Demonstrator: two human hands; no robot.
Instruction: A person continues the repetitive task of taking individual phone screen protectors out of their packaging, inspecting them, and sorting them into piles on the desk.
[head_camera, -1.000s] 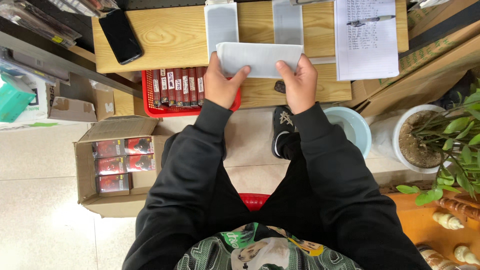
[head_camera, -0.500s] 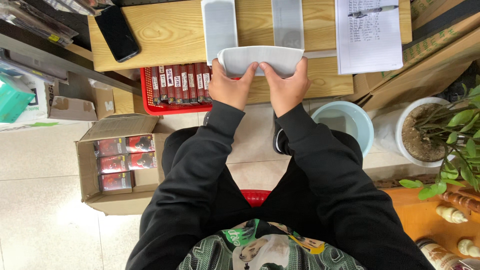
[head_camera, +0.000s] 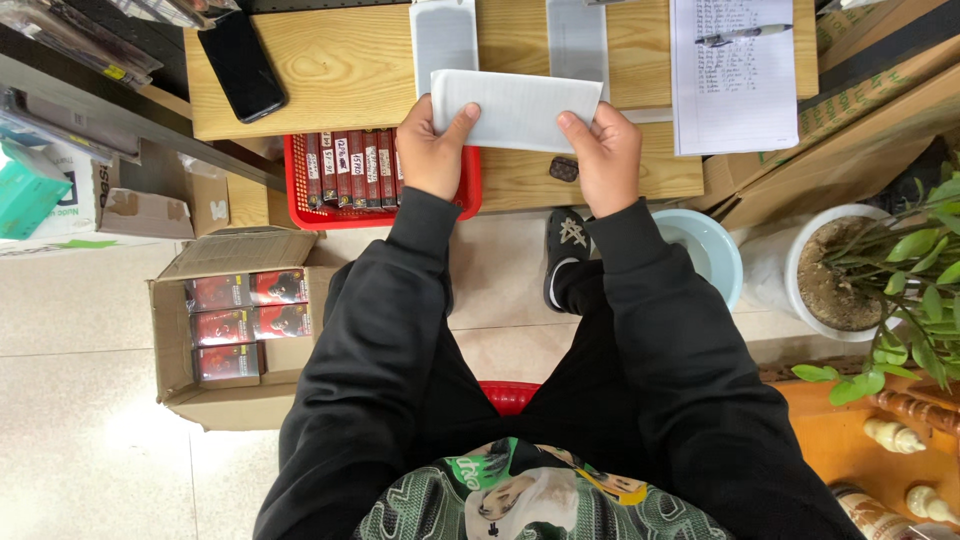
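Sheet: white sheet (head_camera: 520, 108), held flat over the wooden table (head_camera: 340, 70), at 12 o'clock from the person's body.
L hand: left hand (head_camera: 435, 150) pinches the sheet's left end, thumb on top, fingers under.
R hand: right hand (head_camera: 603, 158) pinches the lower right corner, thumb on top, other fingers curled beneath.
Feel: looks thin, light, bendy; prob. flops or creases if held by one end only. Not fragile, maybe a bit slick.
Best hold: both short ends, as now; keeps it taut.
12 o'clock of sheet: two more grey-white strips (head_camera: 443, 42) lie flat on the table, just beyond its top edge.
2 o'clock: written paper (head_camera: 735, 90) w/ pen (head_camera: 742, 34) on it, near the sheet's right end.
10 o'clock: black phone (head_camera: 240, 65), well apart.
7 o'clock: red basket (head_camera: 300, 190) of small packs, under the table edge, just beside the L hand.
Table edge: front edge runs right under both wrists.
Room: bare wood btw. phone and strips at 11 o'clock; tight on the right by the paper.
Floor: open carton (head_camera: 175, 330) at 8 o'clock, plant pot (head_camera: 790, 290) at 4 o'clock.
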